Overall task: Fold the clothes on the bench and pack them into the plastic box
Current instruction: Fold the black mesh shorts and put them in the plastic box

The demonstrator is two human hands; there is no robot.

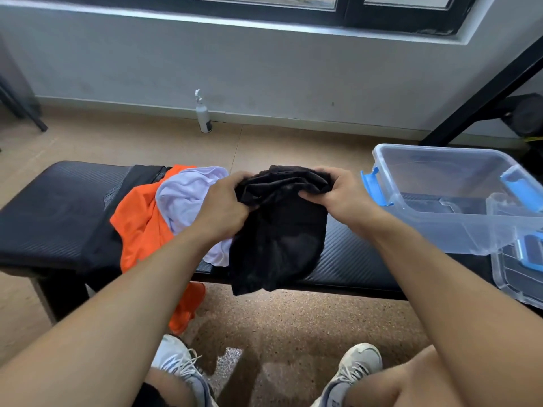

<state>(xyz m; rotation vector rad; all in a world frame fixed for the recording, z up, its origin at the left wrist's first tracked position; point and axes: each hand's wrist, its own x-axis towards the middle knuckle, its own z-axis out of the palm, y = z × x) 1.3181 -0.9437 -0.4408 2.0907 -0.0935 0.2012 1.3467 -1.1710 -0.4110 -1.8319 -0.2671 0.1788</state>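
1. One black garment (277, 230) hangs at the frame's centre, its long axis running down across the bench (58, 212) edge.
2. Both hands hold its bunched top edge: left hand (224, 204) and right hand (338, 190) each have fingers curled, pinching cloth.
3. Right hand is nearer the plastic box (458, 207), right of centre; orange (138, 221) and white clothes (188, 195) lie left.

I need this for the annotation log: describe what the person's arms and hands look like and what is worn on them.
Both arms are bare along their whole visible length; no sleeve enters the picture. The left hand and the right hand wear no gloves, and no ring, watch or wristband shows on either. No markings, straps or cables can be seen on them.
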